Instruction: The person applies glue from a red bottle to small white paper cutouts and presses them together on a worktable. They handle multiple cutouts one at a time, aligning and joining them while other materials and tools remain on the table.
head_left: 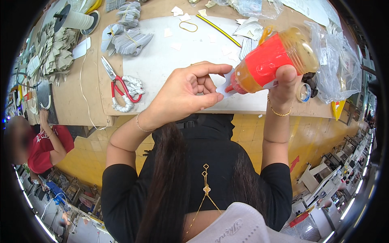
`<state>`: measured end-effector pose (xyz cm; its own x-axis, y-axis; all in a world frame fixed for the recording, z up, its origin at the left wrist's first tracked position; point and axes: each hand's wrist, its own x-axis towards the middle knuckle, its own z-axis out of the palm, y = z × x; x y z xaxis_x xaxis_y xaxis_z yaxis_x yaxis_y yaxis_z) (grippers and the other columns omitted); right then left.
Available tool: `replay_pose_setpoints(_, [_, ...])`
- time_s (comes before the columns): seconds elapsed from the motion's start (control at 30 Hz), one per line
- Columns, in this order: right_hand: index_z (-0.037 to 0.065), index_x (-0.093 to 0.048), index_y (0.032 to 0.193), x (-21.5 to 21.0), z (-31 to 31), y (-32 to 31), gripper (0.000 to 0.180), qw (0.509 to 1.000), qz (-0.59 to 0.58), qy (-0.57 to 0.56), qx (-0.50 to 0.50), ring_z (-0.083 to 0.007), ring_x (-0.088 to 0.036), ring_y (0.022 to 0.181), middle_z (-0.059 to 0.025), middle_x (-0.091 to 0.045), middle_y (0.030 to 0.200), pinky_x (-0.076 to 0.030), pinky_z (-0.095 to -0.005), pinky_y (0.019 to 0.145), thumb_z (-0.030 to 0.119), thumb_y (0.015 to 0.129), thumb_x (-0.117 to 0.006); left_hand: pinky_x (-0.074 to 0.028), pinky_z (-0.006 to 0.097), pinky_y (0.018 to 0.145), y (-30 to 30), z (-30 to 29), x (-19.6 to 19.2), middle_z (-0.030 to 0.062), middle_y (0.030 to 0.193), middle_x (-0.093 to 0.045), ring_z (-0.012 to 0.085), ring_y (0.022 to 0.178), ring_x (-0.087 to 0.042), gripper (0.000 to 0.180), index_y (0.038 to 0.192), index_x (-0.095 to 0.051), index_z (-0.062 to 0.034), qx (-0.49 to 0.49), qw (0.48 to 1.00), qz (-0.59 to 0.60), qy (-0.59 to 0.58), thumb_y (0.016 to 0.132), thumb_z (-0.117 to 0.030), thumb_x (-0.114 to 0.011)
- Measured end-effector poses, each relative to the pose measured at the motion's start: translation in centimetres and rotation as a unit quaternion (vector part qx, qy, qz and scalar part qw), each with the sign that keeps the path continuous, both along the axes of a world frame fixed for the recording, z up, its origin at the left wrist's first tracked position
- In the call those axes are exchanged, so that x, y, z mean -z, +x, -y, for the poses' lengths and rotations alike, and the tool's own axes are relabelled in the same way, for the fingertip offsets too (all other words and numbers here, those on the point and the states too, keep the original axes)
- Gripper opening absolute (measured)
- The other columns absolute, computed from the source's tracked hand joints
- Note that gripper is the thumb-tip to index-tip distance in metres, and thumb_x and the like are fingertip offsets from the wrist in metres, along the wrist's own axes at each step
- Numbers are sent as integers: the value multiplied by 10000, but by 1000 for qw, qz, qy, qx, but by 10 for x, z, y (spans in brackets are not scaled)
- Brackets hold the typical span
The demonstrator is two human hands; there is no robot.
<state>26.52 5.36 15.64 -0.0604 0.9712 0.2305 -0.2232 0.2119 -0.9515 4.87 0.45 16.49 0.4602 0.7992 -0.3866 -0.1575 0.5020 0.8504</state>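
Note:
My right hand point(285, 83) is wrapped round a clear plastic bottle point(267, 58) of amber liquid, apparently glue, with a red band. The bottle is tilted, its bottom up to the right and its red nozzle pointing down to the left. Between thumb and fingertips, my left hand point(184, 91) pinches a small whitish piece point(222, 88), partly hidden by the fingers. The nozzle tip lies against this piece or just over it; I cannot tell which. Both hands are above the table's near edge.
Red-handled scissors point(119, 87) with wrapped grips lie at left near rubber-banded grey bundles point(129, 40). Farther left are a pile of pale pieces point(52, 52) and a white thread spool point(77, 20). A striped pencil point(219, 30) lies behind; plastic bags point(338, 69) at right. A co-worker in red point(56, 146) sits left.

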Motion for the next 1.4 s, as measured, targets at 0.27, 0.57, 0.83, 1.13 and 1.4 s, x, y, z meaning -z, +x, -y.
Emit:
replay_pose_setpoints(0.27, [-32, -576, 1183, -7, -7, 10, 714, 989, 75, -42, -118, -184, -650, 911, -101, -664, 1035, -556, -328, 782, 380, 680, -874, -411, 163, 604, 0, -4, 9, -4, 820, -559, 22, 696, -504, 507, 1319, -554, 59, -3, 1000, -6, 12, 830, 60, -690])
replay_pose_setpoints(0.57, [-24, -512, 1170, -12, -38, 34, 802, 954, -235, -62, -174, -234, -640, 815, -132, -616, 998, -571, -317, 756, 645, 782, -725, -441, 169, 703, -3, -5, 9, -18, 850, -545, 27, 764, -510, 545, 1336, -554, 65, -21, 999, 26, 4, 810, 69, -696])
replay_pose_setpoints(0.83, [-1, -631, 1084, 5, -21, 22, 576, 996, 35, 71, 29, -121, -619, 834, -38, -652, 928, -512, -267, 744, 436, 771, -838, -427, 162, 707, -2, -5, 6, -24, 851, -524, 24, 761, -485, 556, 1341, -553, 59, -10, 1000, 3, 1, 805, 54, -702])
replay_pose_setpoints(1.13, [-3, -643, 1077, -11, -19, 10, 557, 995, 53, 87, -17, -151, -658, 853, -66, -688, 956, -546, -292, 746, 348, 723, -890, -434, 171, 710, -2, -4, 7, -21, 856, -530, 27, 764, -495, 548, 1341, -550, 60, -8, 1000, 12, 4, 812, 50, -695])
replay_pose_setpoints(1.4, [-14, -609, 1131, 5, -8, 20, 661, 995, 75, 64, 27, -176, -663, 859, -91, -681, 971, -554, -310, 769, 417, 704, -873, -452, 184, 709, -2, -3, 10, -11, 836, -556, 41, 751, -526, 567, 1354, -529, 67, -50, 998, 40, 7, 811, 63, -695])
